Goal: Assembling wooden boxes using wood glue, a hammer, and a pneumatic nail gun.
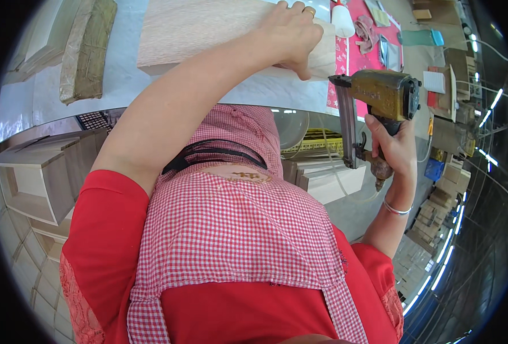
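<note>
My left hand (293,37) reaches across a pale wooden board (202,34) on the table and grips its right end, thumb at the near edge and fingers over the top. A ring shows on one finger. My right hand (396,143) is wrapped round the handle of a brass-coloured pneumatic nail gun (380,92). The gun's black nose sits at the board's right end; whether it touches the wood I cannot tell. How deep the board is, or whether it is part of a box, is hidden.
Left of the board lies a tape-wrapped block (87,51). Beyond the gun are a white glue bottle (343,22), a crumpled cloth (366,34) and a teal bottle (421,38). A pale air hose (337,172) hangs below the gun. Wooden boxes (36,178) stand at lower left.
</note>
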The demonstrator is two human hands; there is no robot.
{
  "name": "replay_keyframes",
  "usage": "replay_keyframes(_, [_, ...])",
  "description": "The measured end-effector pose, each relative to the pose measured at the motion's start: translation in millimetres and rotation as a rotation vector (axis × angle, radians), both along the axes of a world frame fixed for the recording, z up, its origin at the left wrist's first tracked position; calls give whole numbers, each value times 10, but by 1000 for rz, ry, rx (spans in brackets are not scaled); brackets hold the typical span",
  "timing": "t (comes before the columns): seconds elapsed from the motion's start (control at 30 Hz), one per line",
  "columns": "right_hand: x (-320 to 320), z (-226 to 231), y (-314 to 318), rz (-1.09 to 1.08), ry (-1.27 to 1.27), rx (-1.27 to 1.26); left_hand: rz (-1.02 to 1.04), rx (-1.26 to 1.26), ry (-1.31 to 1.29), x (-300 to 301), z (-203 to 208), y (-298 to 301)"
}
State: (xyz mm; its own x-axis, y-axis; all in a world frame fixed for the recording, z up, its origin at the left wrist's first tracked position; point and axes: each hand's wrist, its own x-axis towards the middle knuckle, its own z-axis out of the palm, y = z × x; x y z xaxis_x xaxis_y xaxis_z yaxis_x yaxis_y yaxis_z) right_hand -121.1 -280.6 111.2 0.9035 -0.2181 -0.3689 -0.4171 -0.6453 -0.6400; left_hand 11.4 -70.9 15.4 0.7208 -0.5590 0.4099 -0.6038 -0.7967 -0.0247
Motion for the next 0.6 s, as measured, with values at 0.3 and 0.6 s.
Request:
replay_keyframes(0.3, [-75, -55, 94, -83, 30, -32, -113, -58, 164, 131, -57, -12])
replay_keyframes(0.6, [-23, 66, 228, -16, -78, -101, -199, 69, 496, 142, 372, 847])
